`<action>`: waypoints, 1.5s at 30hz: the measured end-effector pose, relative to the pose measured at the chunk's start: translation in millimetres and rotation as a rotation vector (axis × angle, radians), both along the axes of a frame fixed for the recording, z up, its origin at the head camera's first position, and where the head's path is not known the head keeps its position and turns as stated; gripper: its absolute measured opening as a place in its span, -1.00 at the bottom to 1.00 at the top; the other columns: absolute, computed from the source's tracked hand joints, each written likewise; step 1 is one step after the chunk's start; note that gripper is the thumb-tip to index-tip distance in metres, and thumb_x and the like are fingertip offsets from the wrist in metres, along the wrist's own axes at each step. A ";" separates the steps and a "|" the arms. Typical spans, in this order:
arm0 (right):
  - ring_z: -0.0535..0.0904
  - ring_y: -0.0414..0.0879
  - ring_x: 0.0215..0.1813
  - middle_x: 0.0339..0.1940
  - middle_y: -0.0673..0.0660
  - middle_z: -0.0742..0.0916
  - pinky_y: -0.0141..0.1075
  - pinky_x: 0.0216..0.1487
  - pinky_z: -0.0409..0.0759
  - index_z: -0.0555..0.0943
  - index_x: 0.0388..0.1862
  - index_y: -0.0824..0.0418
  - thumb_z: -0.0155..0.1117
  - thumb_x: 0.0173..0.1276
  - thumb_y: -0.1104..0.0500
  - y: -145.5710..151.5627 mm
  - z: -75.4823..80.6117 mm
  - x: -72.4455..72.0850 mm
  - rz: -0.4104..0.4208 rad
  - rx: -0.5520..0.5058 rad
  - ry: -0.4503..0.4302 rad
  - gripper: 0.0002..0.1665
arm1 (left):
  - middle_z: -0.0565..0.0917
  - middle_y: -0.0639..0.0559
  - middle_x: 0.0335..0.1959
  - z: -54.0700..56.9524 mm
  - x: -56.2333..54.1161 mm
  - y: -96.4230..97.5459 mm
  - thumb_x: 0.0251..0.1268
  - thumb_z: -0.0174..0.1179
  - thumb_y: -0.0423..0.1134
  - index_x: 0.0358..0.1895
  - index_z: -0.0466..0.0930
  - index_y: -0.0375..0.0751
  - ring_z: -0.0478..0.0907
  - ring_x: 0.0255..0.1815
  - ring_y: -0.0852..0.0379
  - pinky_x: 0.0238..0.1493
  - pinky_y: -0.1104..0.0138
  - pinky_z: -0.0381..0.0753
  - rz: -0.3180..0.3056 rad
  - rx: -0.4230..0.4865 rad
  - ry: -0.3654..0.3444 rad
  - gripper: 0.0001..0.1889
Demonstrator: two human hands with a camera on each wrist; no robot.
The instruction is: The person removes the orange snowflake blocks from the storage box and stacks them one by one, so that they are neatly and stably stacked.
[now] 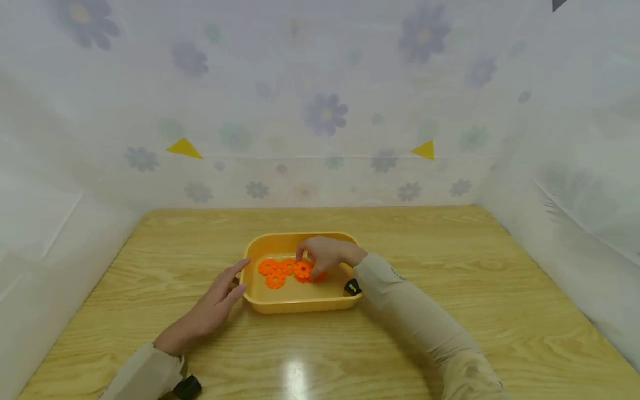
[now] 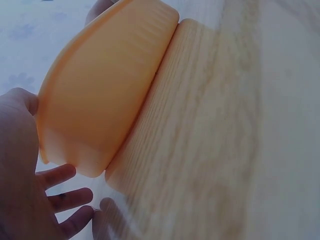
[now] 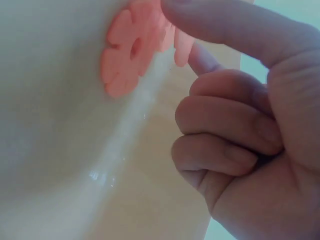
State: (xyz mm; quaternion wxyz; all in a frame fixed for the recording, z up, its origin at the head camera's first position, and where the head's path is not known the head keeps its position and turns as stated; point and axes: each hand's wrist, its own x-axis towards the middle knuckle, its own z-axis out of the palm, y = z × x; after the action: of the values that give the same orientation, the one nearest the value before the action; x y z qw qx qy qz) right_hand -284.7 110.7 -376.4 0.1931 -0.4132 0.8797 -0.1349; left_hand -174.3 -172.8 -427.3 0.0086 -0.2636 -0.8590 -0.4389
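A yellow plastic tub (image 1: 302,305) rests on the wooden table. Several orange flower-shaped discs (image 1: 275,279), each with a small hole in its middle, lie flat inside it. My right hand (image 1: 325,253) reaches into the tub and pinches an orange flower-shaped disc (image 3: 131,49) between thumb and index finger; its other fingers curl toward the palm. More orange shows just beside the pinched disc, partly hidden by the fingers. At the tub's left end, my left hand (image 1: 215,303) touches the rim and outer wall with its fingers spread and mostly straight.
The wooden table (image 1: 450,250) extends around the tub on all sides. White flower-patterned sheeting (image 1: 280,122) hangs behind it and along both sides, with two yellow triangles (image 1: 184,148) on the back sheet. Black wrist devices (image 1: 188,387) sit by both cuffs.
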 end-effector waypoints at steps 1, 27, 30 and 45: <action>0.30 -0.21 -0.47 -0.47 0.01 0.52 -0.38 -0.25 0.38 0.53 0.04 0.23 0.50 0.06 0.23 -0.1 -0.1 0.1 -0.006 0.001 0.002 -0.46 | 0.31 -0.29 0.30 -0.6 -0.1 0.0 0.54 -0.10 -0.26 0.48 0.10 -0.22 0.36 -0.04 0.02 -0.12 0.34 0.45 0.001 0.000 0.001 -0.48; 0.28 -0.19 -0.43 -0.43 0.04 0.51 -0.35 -0.26 0.35 0.48 0.08 0.27 0.47 0.15 0.18 20.9 30.4 4.1 -0.098 -0.134 0.069 -0.45 | 0.35 -0.27 0.25 -0.4 -3.8 8.8 0.54 -0.09 -0.24 0.48 0.12 -0.17 0.37 -0.07 0.08 -0.14 0.35 0.45 -0.004 0.004 -0.004 -0.48; 0.29 -0.19 -0.45 -0.44 0.04 0.52 -0.37 -0.31 0.35 0.47 0.08 0.27 0.46 0.16 0.20 24.1 38.4 4.4 -0.109 -0.158 0.054 -0.46 | 0.34 -0.28 0.26 -0.3 -5.1 8.9 0.54 -0.09 -0.25 0.48 0.12 -0.19 0.38 -0.06 0.07 -0.15 0.36 0.45 -0.008 0.007 -0.003 -0.48; 0.16 -0.20 -0.57 -0.61 -0.02 0.41 -0.38 -0.42 0.23 0.45 0.08 0.28 0.40 0.23 0.19 41.5 55.6 5.0 -0.128 -0.165 0.003 -0.51 | 0.31 -0.27 0.33 -1.6 -6.1 5.9 0.53 -0.08 -0.24 0.48 0.12 -0.19 0.38 0.00 0.02 -0.09 0.34 0.47 0.014 -0.003 -0.014 -0.48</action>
State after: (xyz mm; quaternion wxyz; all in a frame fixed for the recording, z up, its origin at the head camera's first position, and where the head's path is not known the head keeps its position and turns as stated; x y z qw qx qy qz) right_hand -279.7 152.3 -320.8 0.1480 -0.3709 0.8905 -0.2182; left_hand -180.4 -167.0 -428.9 0.0055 -0.2544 -0.8616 -0.4393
